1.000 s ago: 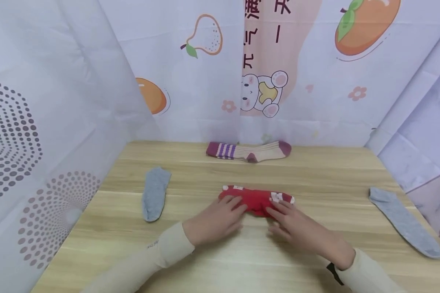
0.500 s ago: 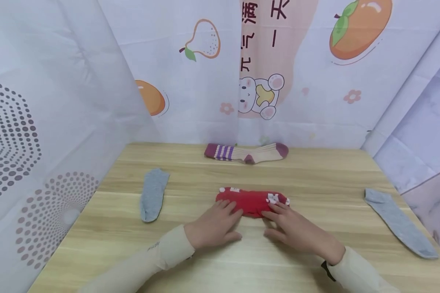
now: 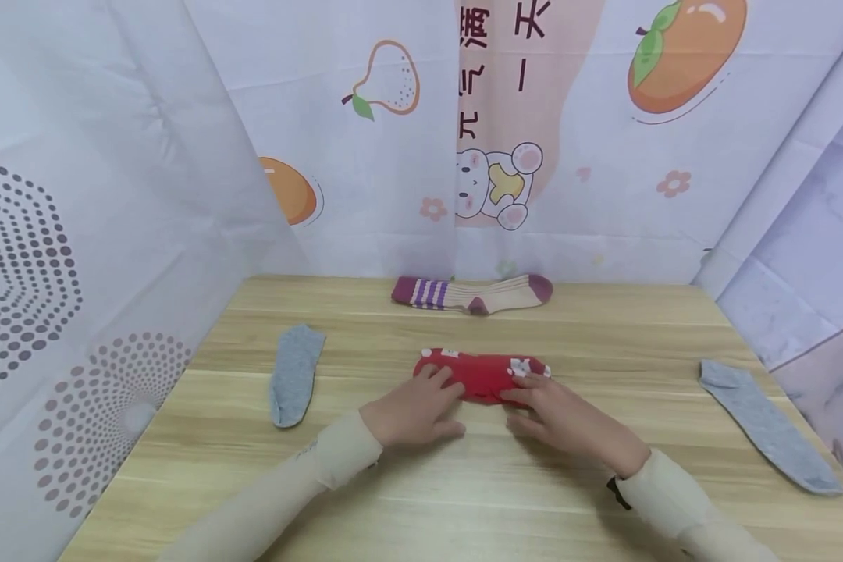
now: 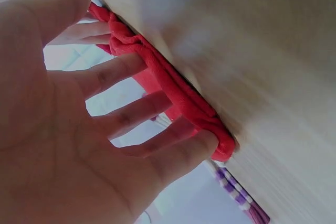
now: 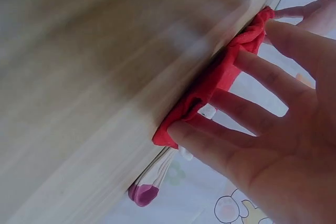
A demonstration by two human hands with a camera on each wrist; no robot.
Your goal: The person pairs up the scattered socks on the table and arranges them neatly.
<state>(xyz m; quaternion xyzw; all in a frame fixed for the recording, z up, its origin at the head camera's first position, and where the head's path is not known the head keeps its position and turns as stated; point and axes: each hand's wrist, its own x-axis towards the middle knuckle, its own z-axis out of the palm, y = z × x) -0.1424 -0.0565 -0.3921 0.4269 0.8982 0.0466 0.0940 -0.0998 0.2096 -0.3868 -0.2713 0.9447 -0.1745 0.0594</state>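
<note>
A red sock point(image 3: 483, 377) with white patterned patches at both ends lies crosswise in the middle of the table. My left hand point(image 3: 416, 407) rests its fingertips on the sock's left part, and my right hand point(image 3: 567, 415) does likewise on the right part. In the left wrist view the fingers of my left hand point(image 4: 63, 124) are spread and nearly straight against the bunched red fabric point(image 4: 176, 90). The right wrist view has my right hand point(image 5: 283, 135) touching the sock's near edge with extended fingers. Both thumbs stay off the fabric.
A cream sock with purple stripes point(image 3: 502, 295) lies along the table's back edge. One grey sock point(image 3: 297, 376) is at the left, another grey sock point(image 3: 769, 425) at the right edge. A printed curtain point(image 3: 365, 179) hangs behind the wooden table point(image 3: 464, 499).
The red sock looks smoother than a second ago, its middle less wrinkled. Over the last half second both hands and the sock have shifted slightly away from me.
</note>
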